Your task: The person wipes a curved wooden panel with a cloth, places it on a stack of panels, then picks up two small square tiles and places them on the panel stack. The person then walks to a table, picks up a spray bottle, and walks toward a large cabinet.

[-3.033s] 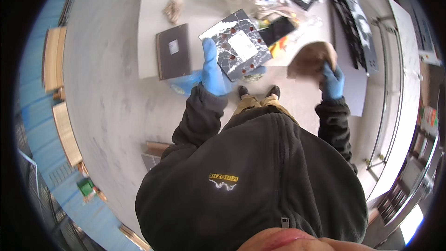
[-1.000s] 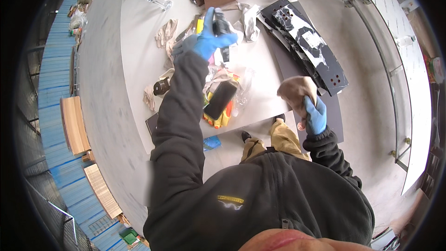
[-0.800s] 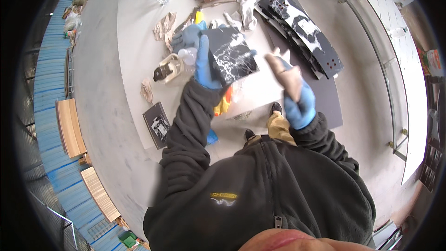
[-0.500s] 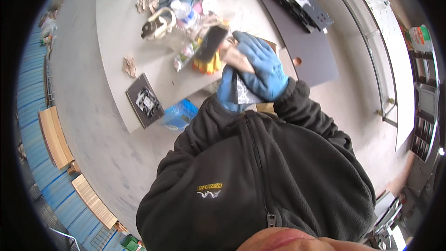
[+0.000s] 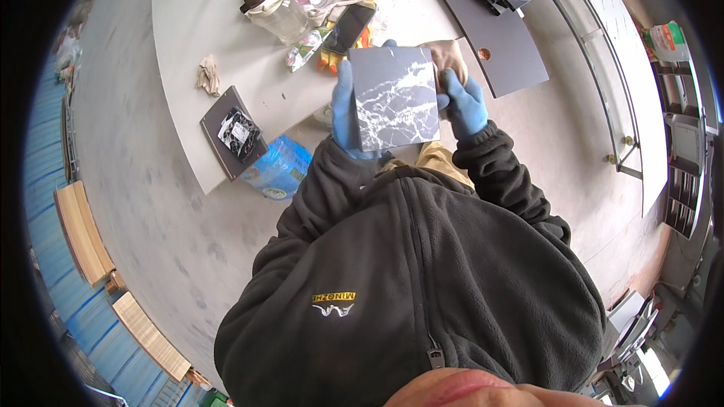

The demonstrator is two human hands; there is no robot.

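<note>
One marbled board [image 5: 396,98] is at twelve o'clock from your chest; your left hand [image 5: 347,117] clasps it, fingers wrapped behind. Your right hand's [image 5: 466,108] fingers pinch a tan cloth [image 5: 445,60] at its two o'clock; a phone [image 5: 351,28] lies toward eleven.

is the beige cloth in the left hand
No, the beige cloth is in the right hand, while the left hand holds the marbled panel.
</note>
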